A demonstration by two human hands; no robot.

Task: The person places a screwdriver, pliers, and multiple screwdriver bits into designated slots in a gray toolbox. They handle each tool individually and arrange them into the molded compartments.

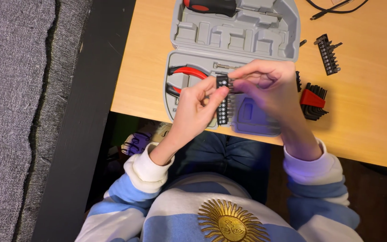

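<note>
Left hand (196,106): pinching the black bit holder (222,105) — fingers closed on it.
Right hand (267,87): closed on its top end.
Room: grey tool case (211,33) underneath, near the table edge (148,112).

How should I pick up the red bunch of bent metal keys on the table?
Grip the hex key set by its red holder, coming straight down from above. It lies flat on the wooden table, with the black keys fanning out both sides, so the chunky holder looks easiest to pinch.
</note>
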